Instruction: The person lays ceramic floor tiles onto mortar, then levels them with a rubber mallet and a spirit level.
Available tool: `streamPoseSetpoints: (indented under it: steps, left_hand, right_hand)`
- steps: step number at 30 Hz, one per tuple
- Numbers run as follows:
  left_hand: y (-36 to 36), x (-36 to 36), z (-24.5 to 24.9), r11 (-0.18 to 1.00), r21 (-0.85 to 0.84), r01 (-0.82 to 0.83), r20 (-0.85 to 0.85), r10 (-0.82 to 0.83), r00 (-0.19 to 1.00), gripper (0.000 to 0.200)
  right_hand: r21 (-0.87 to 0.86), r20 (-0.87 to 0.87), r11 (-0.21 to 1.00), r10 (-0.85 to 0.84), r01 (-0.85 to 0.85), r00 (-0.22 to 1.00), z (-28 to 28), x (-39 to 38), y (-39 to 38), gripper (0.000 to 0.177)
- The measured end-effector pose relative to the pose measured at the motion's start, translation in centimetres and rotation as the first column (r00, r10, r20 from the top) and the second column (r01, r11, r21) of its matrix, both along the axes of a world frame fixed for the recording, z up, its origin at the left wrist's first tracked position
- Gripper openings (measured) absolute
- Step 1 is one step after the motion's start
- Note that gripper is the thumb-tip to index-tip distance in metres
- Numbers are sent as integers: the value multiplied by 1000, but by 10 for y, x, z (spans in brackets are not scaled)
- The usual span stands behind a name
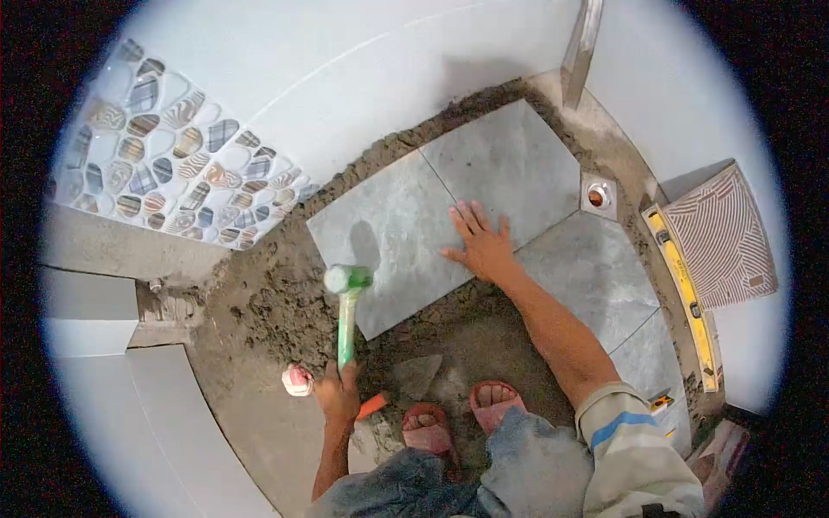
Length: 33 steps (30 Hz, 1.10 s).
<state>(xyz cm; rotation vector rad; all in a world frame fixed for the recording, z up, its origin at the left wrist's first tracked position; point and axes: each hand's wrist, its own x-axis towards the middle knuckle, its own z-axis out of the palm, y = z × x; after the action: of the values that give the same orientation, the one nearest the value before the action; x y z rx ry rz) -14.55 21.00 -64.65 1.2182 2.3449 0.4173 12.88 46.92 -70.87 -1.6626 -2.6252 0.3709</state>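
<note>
Your left hand (pixel 337 393) is closed around the handle of a green-and-white mallet (pixel 347 315), its head above the edge of the left grey floor tile (pixel 389 211). Your right hand (pixel 481 246) presses flat, fingers spread and gripping nothing, across the joint with the neighbouring grey tile (pixel 501 151). Mortar (pixel 276 302) borders both, near the square floor drain (pixel 598 198).

Pebble-patterned wall tiles (pixel 177 151) at left, yellow spirit level (pixel 688 293) at right.

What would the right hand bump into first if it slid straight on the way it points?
Sliding over the grey tiles, the right hand would probably meet the muddy strip first, before the white wall.
</note>
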Motion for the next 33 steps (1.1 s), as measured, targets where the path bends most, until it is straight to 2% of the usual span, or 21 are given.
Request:
streamPoseSetpoints:
  steps: [1,3,4,6,8,10,12,13,15,18,20,22,23,24,25,26,27,29,30,32,33]
  left_hand:
    - [4,-7,-3,1000,13,-10,-5,10,1000,43]
    - [29,-14,-1,992,-18,125,-252,-125,959,47]
    - [48,0,26,989,0,146,-284,-140,949,50]
    - [77,-14,15,984,33,172,-271,-157,950,50]
    - [104,-19,-3,978,67,200,-237,-179,955,51]
    - [127,-24,-15,974,29,223,-302,-204,931,53]
    - [146,-32,-24,969,-5,247,-321,-235,917,54]
    - [149,-36,-30,964,-53,260,-342,-262,903,56]
    - [148,-36,-30,935,22,354,-290,-333,897,56]
    - [154,-31,-34,939,-37,342,-256,-340,905,60]
    - [158,-36,-42,931,-108,348,-242,-364,899,61]
    - [138,-44,-61,833,109,542,-405,-461,790,62]
    - [145,-20,-44,790,125,600,-382,-520,764,62]
    - [139,5,-9,886,201,419,-75,-412,908,62]
    - [132,23,10,962,182,205,237,-245,940,62]
    - [127,40,-5,953,285,105,448,-229,864,64]
    - [128,62,0,948,283,144,454,-265,851,64]
    - [128,127,16,801,561,207,439,-500,747,60]
    - [120,146,22,786,564,255,445,-548,708,60]
    - [117,176,37,742,473,475,449,-666,595,51]
    - [117,191,46,704,431,565,448,-710,543,47]
  right_hand:
    - [13,-5,1000,10,-10,1000,2,-2,2,81]
    - [-45,75,996,82,-78,994,5,-4,8,84]
    - [-39,73,996,85,-82,994,9,-10,11,84]
    - [-133,117,985,128,-112,985,20,-14,15,89]
    - [-147,118,986,94,-76,989,8,-17,18,94]
    - [-150,120,987,77,-59,990,9,-24,24,99]
    - [-253,156,967,83,-42,984,15,-26,29,110]
    - [-259,172,965,74,-28,982,12,-27,28,110]
    - [-189,75,980,74,-58,994,6,-26,29,114]
    - [-213,176,977,67,-29,982,16,-33,28,112]
    - [-299,154,954,57,-8,986,19,-35,32,112]
    - [-250,195,968,69,-19,978,33,-41,20,106]
    - [-207,27,978,3,3,1000,30,-42,8,100]
    - [-166,-152,986,-45,20,987,24,-42,-12,95]
    - [-325,-324,943,-175,65,930,31,-42,-38,91]
    - [-465,-472,883,-312,68,825,48,-44,-57,88]
    - [-467,-466,878,-349,109,813,63,-42,-68,88]
    - [-542,-801,813,-425,-211,421,91,-19,-88,86]
    - [-543,-798,826,-452,-152,399,99,-1,-93,86]
    - [-642,-730,765,-595,-40,335,119,38,-81,90]
    - [-625,-743,780,-591,-11,315,140,62,-87,90]
